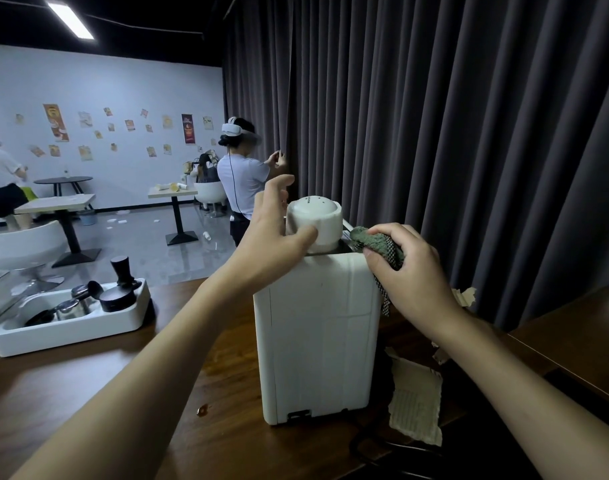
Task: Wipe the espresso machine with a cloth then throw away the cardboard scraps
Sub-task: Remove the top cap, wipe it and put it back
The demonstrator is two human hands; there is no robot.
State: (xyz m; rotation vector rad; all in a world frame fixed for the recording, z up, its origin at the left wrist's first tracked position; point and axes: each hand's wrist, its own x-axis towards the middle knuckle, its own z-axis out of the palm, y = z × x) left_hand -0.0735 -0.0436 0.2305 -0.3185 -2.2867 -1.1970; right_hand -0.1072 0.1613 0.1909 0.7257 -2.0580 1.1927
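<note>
Two hands atop our espresso machine (316, 341)
Our left hand (278, 230) grips smooth cup (315, 220); right hand (410, 271), three o'clock, clutches nubby cloth (374, 242).

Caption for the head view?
Left hand holds a white round cup atop the white boxy espresso machine; right hand presses a green cloth to its top; torn cardboard scraps nearby.

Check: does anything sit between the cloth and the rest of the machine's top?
Yes. A white cup stands on the machine top, just left of the cloth gripped by the right hand. The left hand holds the cup.
</note>
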